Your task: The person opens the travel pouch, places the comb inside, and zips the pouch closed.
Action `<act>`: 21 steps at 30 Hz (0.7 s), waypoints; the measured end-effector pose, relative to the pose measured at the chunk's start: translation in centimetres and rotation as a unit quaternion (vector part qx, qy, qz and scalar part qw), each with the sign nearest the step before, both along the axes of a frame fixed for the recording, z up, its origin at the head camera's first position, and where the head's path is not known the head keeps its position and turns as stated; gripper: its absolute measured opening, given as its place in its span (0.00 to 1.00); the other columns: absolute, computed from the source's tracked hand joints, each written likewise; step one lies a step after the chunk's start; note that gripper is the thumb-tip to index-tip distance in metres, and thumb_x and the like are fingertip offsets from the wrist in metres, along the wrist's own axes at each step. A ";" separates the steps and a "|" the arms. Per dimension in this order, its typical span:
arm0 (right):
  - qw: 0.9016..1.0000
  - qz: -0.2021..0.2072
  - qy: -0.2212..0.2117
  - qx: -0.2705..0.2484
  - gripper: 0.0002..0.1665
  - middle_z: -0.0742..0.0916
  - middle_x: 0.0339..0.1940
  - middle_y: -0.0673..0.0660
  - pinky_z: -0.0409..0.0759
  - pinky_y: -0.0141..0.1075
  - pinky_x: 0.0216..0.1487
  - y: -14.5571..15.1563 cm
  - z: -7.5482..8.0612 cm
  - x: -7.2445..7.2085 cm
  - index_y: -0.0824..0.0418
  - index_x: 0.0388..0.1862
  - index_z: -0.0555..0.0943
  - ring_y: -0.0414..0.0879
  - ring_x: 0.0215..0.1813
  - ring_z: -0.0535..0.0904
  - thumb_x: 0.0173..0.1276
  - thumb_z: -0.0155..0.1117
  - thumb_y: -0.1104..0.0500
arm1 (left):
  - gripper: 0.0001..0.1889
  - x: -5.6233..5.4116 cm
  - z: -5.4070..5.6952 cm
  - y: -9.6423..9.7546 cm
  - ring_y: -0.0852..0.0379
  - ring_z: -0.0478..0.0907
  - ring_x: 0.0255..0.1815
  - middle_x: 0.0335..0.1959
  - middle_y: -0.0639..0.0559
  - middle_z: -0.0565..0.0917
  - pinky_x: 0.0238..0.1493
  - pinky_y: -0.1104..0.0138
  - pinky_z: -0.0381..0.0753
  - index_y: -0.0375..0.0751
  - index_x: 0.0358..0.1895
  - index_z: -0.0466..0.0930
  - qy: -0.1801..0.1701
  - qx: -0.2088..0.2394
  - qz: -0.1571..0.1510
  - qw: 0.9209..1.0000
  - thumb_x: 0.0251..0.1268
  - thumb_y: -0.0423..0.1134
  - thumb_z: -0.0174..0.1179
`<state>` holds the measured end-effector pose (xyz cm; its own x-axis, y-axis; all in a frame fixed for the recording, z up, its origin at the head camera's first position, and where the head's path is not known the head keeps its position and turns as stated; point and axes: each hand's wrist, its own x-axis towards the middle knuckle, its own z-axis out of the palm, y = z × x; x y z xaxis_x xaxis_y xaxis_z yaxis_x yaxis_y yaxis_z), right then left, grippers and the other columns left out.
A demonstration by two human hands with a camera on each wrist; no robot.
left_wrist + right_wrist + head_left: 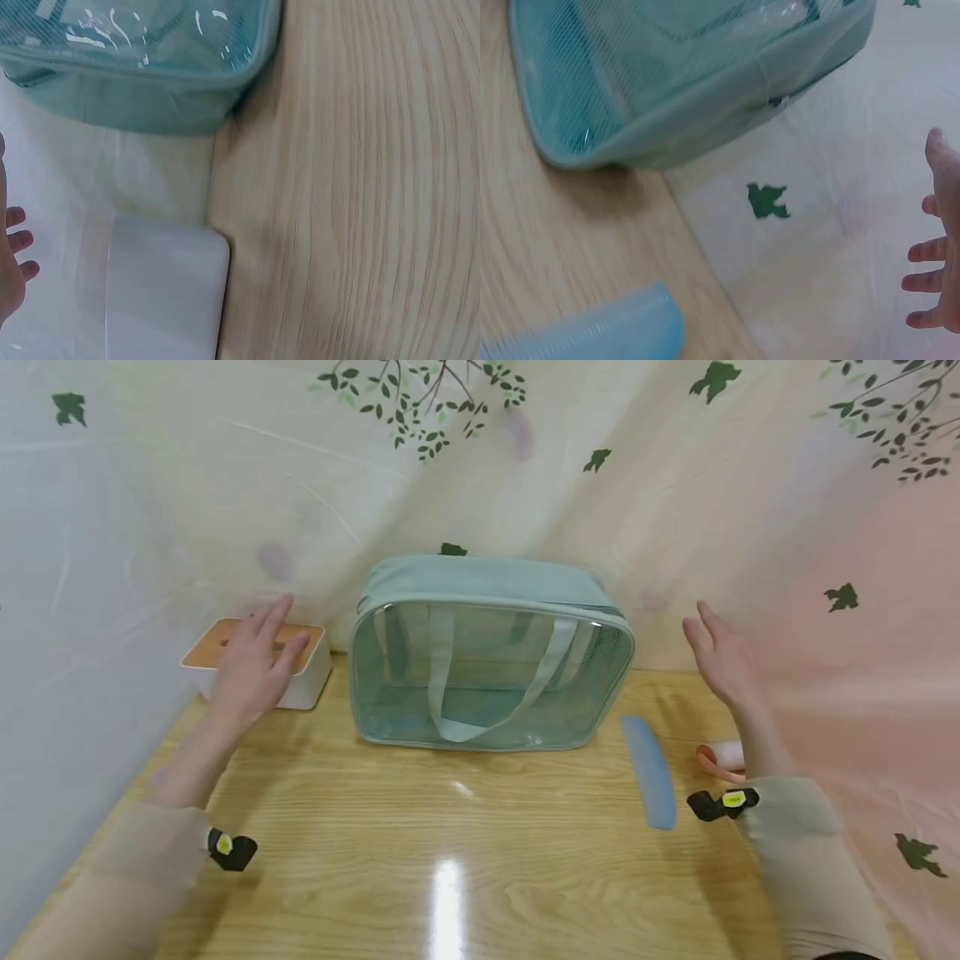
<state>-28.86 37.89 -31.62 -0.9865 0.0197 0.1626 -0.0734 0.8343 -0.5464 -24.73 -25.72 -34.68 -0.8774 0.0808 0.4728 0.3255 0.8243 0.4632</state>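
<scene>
Head view shows a clear-fronted, mint-green toiletry bag (491,652) standing upright on the wood-grain tabletop (375,852), between the two hands and apart from both, with a pale strap (442,668) looped across its front. The left hand (255,664) appears over a white tissue box (306,689) with an orange-tan lid (206,647), its grip loose, digits extended and thumb apart; in the left wrist view, a gap separates hand and box. The right hand (726,664) is to the bag's right, its grip likewise loose, digits spread, with a patterned curtain (660,527) behind it. Just right of the bag, a blue comb (651,777) lies flat; an orange-and-white object (726,754) sits partly hidden by the right forearm (761,735)
</scene>
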 end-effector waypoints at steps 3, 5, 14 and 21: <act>0.995 -0.006 0.011 -0.097 0.43 0.58 0.85 0.68 0.54 0.69 0.77 -1.1 0.2 0.6 0.50 0.86 0.47 0.71 0.82 0.55 0.82 0.34 0.31 | 0.34 0.4 0.0 1.3 0.26 0.60 0.77 0.77 0.31 0.66 0.72 0.31 0.59 0.46 0.81 0.57 0.011 0.055 0.001 0.998 0.83 0.61 0.41; 0.984 0.001 0.013 -0.176 0.42 0.69 0.80 0.64 0.66 0.60 0.76 -1.8 0.2 1.2 0.51 0.85 0.53 0.61 0.78 0.67 0.82 0.40 0.33 | 0.32 0.5 -0.2 2.2 0.28 0.67 0.73 0.73 0.32 0.71 0.69 0.34 0.64 0.42 0.79 0.61 0.026 0.097 -0.002 0.995 0.84 0.58 0.42; 0.874 0.123 0.032 -0.469 0.19 0.88 0.51 0.46 0.86 0.30 0.53 -4.5 -2.5 2.5 0.55 0.67 0.74 0.38 0.53 0.87 0.83 0.53 0.51 | 0.22 1.0 -1.4 5.9 0.36 0.82 0.57 0.57 0.34 0.85 0.61 0.42 0.78 0.32 0.67 0.69 0.067 0.198 -0.042 0.977 0.85 0.46 0.45; 0.855 0.117 0.029 -0.505 0.15 0.85 0.49 0.49 0.86 0.30 0.51 -6.5 -3.8 1.8 0.54 0.61 0.76 0.39 0.50 0.85 0.83 0.52 0.51 | 0.26 1.5 -2.0 6.8 0.35 0.81 0.59 0.61 0.32 0.83 0.62 0.40 0.78 0.38 0.74 0.62 0.044 0.195 -0.061 0.978 0.84 0.48 0.49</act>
<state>-27.01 31.38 -35.43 -0.9735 -0.0177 0.2279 -0.2250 -0.1014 -0.9691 -23.24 -18.91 -36.65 -0.8271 -0.0191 0.5617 0.4629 0.5435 0.7002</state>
